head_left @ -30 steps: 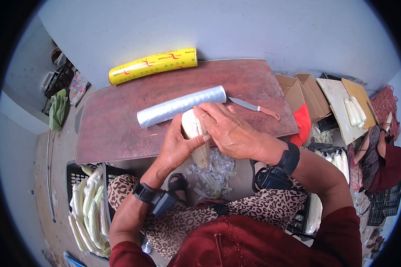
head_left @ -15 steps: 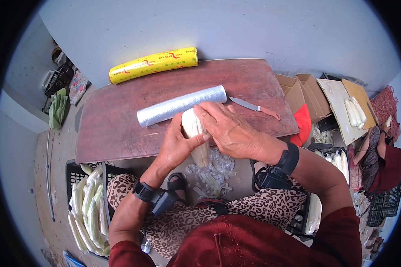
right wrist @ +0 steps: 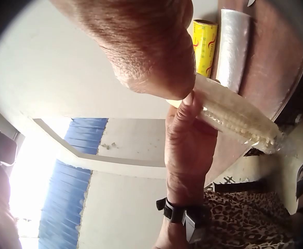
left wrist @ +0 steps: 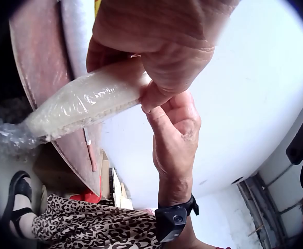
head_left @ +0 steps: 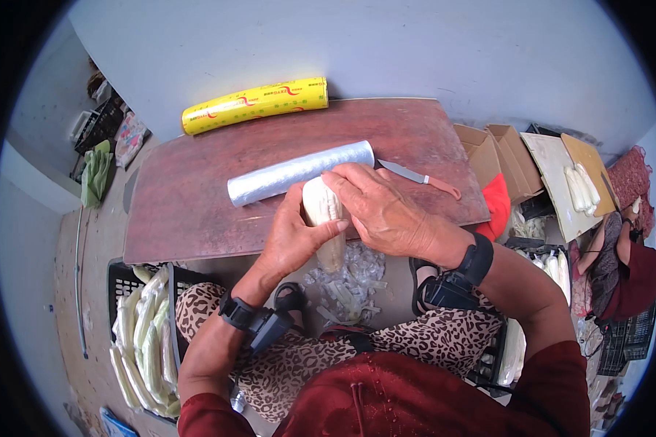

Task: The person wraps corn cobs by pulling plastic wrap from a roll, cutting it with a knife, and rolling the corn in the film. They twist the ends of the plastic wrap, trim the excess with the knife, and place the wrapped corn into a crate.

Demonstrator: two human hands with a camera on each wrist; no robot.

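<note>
An ear of pale corn (head_left: 319, 207) in clear film is held over the table's near edge, its lower end pointing down toward the floor. My left hand (head_left: 278, 240) grips it around the side, thumb across the front. At its upper end, my right hand (head_left: 386, 215) holds it with bent fingers, covering part of the top. Rows of white kernels (right wrist: 234, 122) show through the film in the right wrist view. The left wrist view shows shiny, smooth plastic over the ear (left wrist: 89, 98), with crumpled film (left wrist: 11, 135) near its narrow end.
A roll of clear film (head_left: 299, 173) lies on the reddish table (head_left: 171, 211), a knife (head_left: 415, 175) beside it. Behind rests a yellow roll (head_left: 255, 104). A black crate (head_left: 116, 273) of wrapped corn stands at left; cardboard (head_left: 514, 160) and another person (head_left: 627, 262) are at right.
The head view has shifted slightly. The ear of corn appears turned a little between my hands, with more kernel rows facing up. Both hands stay on it.
</note>
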